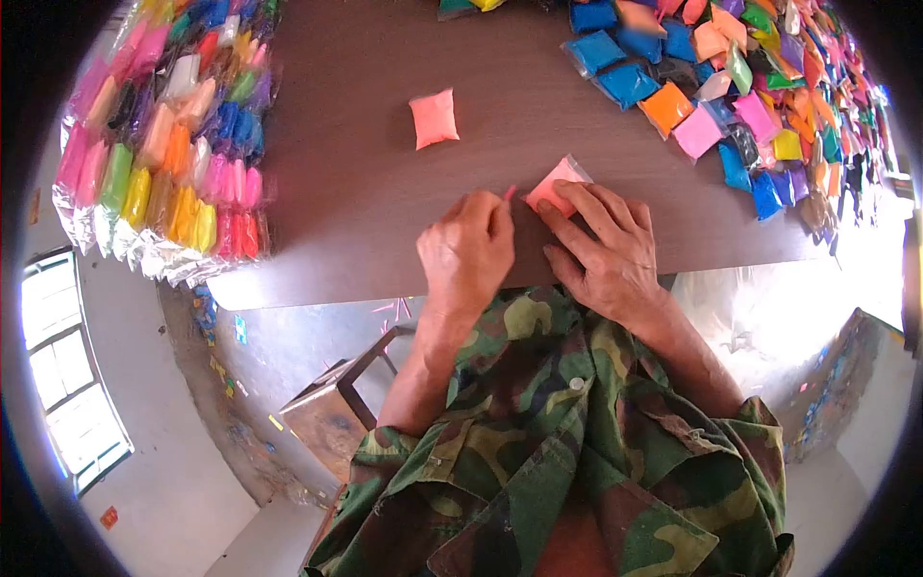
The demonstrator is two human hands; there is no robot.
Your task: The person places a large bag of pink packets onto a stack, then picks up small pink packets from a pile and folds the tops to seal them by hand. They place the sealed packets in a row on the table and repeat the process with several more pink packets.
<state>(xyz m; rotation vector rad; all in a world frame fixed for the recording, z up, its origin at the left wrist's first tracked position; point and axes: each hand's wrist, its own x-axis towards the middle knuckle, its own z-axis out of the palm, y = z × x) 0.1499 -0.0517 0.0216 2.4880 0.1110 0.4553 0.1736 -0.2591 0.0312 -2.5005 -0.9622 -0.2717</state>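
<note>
My left hand is closed near the table's front edge. A thin pink stick-like piece pokes out from its thumb and forefinger, and the rest of that piece is hidden. My right hand lies over a small salmon-pink packet in clear plastic, its fingertips pressing the packet against the table. The packet's far corner shows beyond the fingers, while its near side is covered. Farther back on the table lies another salmon-pink packet, apart from both hands.
Stacked clear bags of multicoloured packets stand at the left end. A large loose pile of coloured packets covers the right back. Below the table edge are a wooden stool and thin pink sticks on the floor.
</note>
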